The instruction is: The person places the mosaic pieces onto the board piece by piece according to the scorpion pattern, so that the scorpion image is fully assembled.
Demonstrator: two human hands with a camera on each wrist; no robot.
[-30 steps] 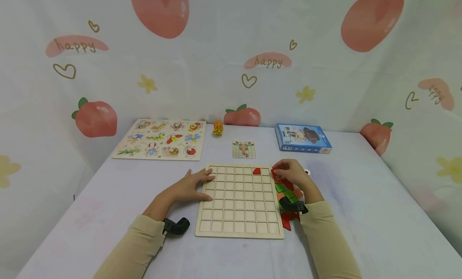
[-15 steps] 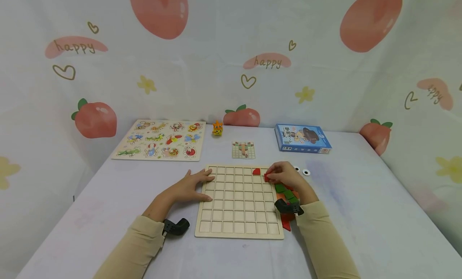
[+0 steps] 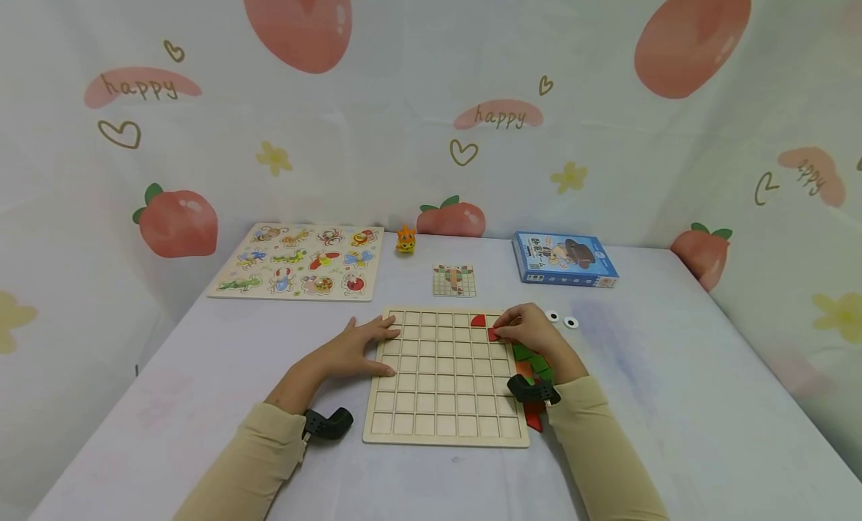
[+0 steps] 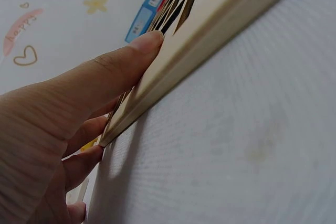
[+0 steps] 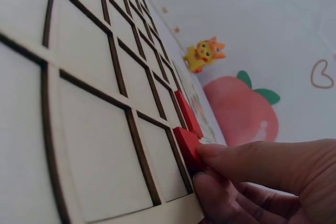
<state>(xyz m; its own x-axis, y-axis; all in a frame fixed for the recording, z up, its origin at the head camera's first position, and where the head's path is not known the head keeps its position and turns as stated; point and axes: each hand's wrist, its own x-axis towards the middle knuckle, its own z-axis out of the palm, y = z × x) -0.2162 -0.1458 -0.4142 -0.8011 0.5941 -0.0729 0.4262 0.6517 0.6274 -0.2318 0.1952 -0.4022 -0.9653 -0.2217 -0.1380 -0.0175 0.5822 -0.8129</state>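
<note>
Red piece (image 5: 186, 149) pinched at the board's corner

The right grip (image 3: 535, 331) is clamped on it at the far right corner of the grid board (image 3: 427, 386), near a red quarter-round (image 3: 478, 321). Fingers apart, the left grip (image 3: 346, 351) rests on the board's left edge. Green tiles (image 3: 541, 366) lie just right of the board.

A: What lies at the left of the head view?
B: A pale picture board (image 3: 296, 260), flat, showing rows of little bugs and other creatures.
A: And beside it?
B: A small orange-and-yellow figurine (image 3: 406, 240), upright, near the board's upper right corner.
A: Anything right of centre?
B: A blue box (image 3: 566, 259) with a dark hat printed on top.
A: And the upper half of the frame?
B: A whitish backdrop (image 3: 377, 117) bearing red peaches (image 3: 179, 223), yellow flowers (image 3: 274, 157), hearts (image 3: 121, 134) and the word "happy" (image 3: 143, 84). The whitish table (image 3: 694, 401) spreads below.
</note>
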